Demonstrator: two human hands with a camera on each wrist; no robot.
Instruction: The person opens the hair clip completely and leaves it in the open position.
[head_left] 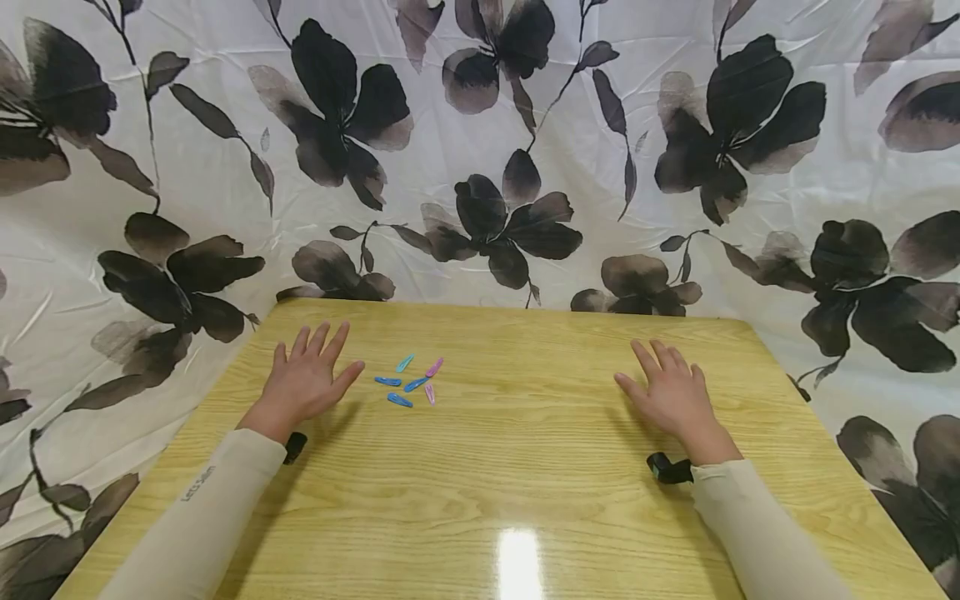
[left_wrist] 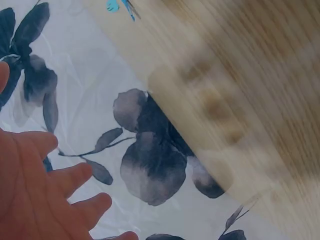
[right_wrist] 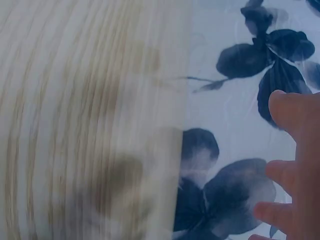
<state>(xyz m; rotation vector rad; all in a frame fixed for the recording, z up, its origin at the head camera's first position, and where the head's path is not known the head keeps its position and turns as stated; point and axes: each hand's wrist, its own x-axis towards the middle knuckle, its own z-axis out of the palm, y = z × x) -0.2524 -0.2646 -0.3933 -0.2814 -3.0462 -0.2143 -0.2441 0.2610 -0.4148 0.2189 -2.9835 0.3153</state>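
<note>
Several small snap hair clips lie in a loose group left of the table's middle: a teal clip (head_left: 405, 362), a purple clip (head_left: 434, 367), a pink clip (head_left: 430, 393) and blue clips, one of them the lowest blue clip (head_left: 400, 400). My left hand (head_left: 303, 382) hovers just left of them, fingers spread, holding nothing. Over the right part of the table is my right hand (head_left: 673, 400), likewise spread and holding nothing. The left wrist view shows the left hand (left_wrist: 45, 190) palm-side; the right wrist view catches the right hand's fingers (right_wrist: 282, 175) at its edge.
The wooden table (head_left: 480, 467) carries a bright light reflection near its front. Behind and beside it hangs a white cloth (head_left: 615, 208) with dark flowers. A small black camera (head_left: 667, 468) is strapped at the right wrist, another black device (head_left: 296, 447) at the left.
</note>
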